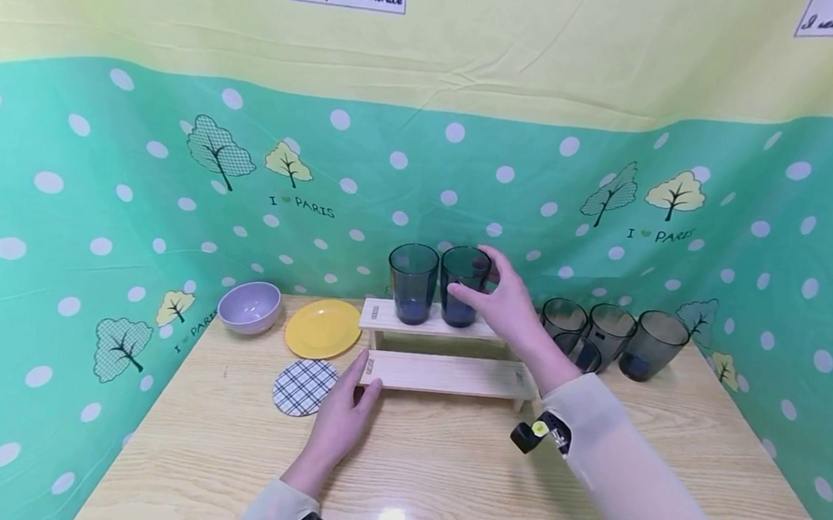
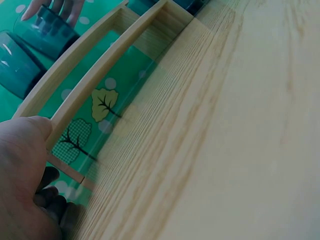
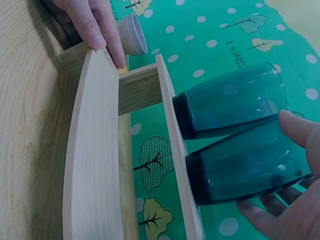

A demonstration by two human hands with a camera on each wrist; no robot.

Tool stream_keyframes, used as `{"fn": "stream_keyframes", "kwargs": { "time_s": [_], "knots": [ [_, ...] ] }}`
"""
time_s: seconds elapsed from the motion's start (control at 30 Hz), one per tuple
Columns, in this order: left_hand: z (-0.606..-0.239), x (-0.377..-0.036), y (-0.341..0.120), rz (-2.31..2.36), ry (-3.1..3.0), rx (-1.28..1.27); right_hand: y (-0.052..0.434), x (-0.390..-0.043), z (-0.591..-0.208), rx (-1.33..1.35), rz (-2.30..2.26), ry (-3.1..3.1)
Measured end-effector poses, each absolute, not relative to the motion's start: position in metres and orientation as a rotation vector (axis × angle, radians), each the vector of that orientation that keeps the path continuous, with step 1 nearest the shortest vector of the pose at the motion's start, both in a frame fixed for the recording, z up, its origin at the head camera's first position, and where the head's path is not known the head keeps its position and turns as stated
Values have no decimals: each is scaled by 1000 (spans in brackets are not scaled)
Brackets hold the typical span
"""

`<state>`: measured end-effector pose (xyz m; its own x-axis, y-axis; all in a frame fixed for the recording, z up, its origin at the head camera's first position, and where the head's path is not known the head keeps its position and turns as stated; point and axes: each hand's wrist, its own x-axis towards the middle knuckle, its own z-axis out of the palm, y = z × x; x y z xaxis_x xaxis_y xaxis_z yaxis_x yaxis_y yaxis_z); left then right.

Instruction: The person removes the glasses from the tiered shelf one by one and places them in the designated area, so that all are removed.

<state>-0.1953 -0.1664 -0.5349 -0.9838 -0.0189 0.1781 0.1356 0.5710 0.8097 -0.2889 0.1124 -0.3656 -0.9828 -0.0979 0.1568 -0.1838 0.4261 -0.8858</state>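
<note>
A two-tier wooden shelf [image 1: 443, 375] stands on the table, with two dark tinted glasses upright on its upper tier. My right hand [image 1: 508, 304] grips the right-hand glass [image 1: 459, 308], thumb in front and fingers round its far side. Close beside it on the left is the other glass [image 1: 411, 289]; in the right wrist view the second glass [image 3: 230, 102] overlaps the held one. At the shelf's left end, my left hand [image 1: 343, 414] holds the lower tier, with the thumb on its front edge in the left wrist view.
Several more tinted glasses [image 1: 653, 343] stand together right of the shelf. To its left lie a purple bowl [image 1: 249, 308], a yellow plate [image 1: 323, 329] and a checked round coaster [image 1: 303, 387]. A green dotted cloth [image 1: 455, 172] hangs behind and at both sides.
</note>
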Motion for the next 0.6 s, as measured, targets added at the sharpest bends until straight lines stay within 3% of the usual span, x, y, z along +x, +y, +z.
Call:
{"fn": "stream_keyframes", "kwargs": {
  "time_s": [0.6],
  "knots": [
    [-537,-197,-167,-1377,-2632,-99,123,-267,-358,225,1694,-2503]
  ]
}}
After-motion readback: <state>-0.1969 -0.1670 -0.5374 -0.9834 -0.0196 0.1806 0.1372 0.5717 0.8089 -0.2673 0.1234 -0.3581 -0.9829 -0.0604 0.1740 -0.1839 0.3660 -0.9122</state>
